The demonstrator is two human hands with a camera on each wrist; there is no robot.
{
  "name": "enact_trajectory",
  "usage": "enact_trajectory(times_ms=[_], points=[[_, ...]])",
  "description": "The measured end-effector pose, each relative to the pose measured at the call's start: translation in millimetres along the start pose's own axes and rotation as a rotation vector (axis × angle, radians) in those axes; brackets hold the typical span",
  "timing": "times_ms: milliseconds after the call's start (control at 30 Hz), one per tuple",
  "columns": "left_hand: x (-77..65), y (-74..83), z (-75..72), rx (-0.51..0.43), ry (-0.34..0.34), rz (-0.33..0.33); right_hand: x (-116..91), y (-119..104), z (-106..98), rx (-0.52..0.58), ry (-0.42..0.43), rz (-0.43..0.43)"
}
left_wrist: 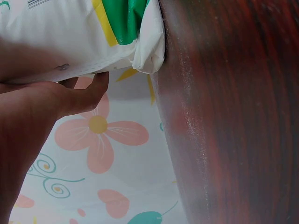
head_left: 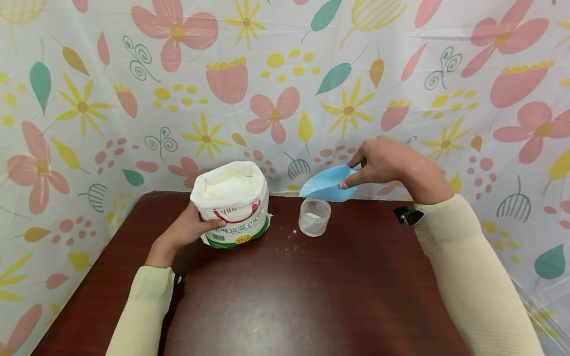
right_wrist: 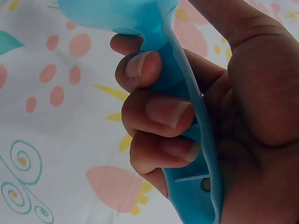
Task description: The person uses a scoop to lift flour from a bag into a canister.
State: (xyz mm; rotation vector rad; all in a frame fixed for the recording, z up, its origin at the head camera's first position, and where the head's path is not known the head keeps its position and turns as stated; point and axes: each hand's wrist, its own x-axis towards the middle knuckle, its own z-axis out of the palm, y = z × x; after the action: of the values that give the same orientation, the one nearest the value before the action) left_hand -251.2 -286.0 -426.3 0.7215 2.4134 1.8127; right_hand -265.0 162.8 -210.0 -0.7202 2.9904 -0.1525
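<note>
Cream-sleeved on both arms, reaching forward over a dark reddish-brown table [head_left: 271,301], with the left sleeve [head_left: 144,306] at lower left and the right sleeve [head_left: 472,267] along the opposite side. Wearing a small black device [head_left: 408,215] at the right cuff and another dark piece at the left one. Gripping a white bag [head_left: 242,225] with the left hand [head_left: 187,231], pressing thumb across the printed front and curling the other fingers round the side, away from the jar. Standing this bag on the far left part of the wood, showing red lettering, dark characters, a barcode and a green band near the base. Exposing pale powder [head_left: 229,189] through the wide mouth, inside folded white edges. Showing scattered white specks [head_left: 294,247] on the wood, just in front of a clear round jar [head_left: 314,228]. Seeing this jar standing uncovered to the right of the bag, apart from it, containing a little white powder. Holding a light-blue scoop [head_left: 327,183] in the right hand [head_left: 383,160], wrapping fingers firmly round the handle, as in the right wrist view. Pointing the scoop leftward over the jar, leaving any contact with the rim impossible to tell. Ending, behind everything, at a white sheet [head_left: 285,74] printed with pink flowers, yellow blooms, green leaves and curling scrolls.
</note>
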Motion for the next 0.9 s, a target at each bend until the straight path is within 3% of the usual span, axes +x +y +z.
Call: enact_trajectory(times_ms=[567, 900], points=[[2.5, -0.5, 0.9, -0.014, -0.011, 0.005, 1, -20, -11, 0.031, 0.06, -0.056], [-0.9, -4.2, -0.8, -0.011, -0.014, 0.017, 6, -35, -12, 0.038, 0.051, -0.093]])
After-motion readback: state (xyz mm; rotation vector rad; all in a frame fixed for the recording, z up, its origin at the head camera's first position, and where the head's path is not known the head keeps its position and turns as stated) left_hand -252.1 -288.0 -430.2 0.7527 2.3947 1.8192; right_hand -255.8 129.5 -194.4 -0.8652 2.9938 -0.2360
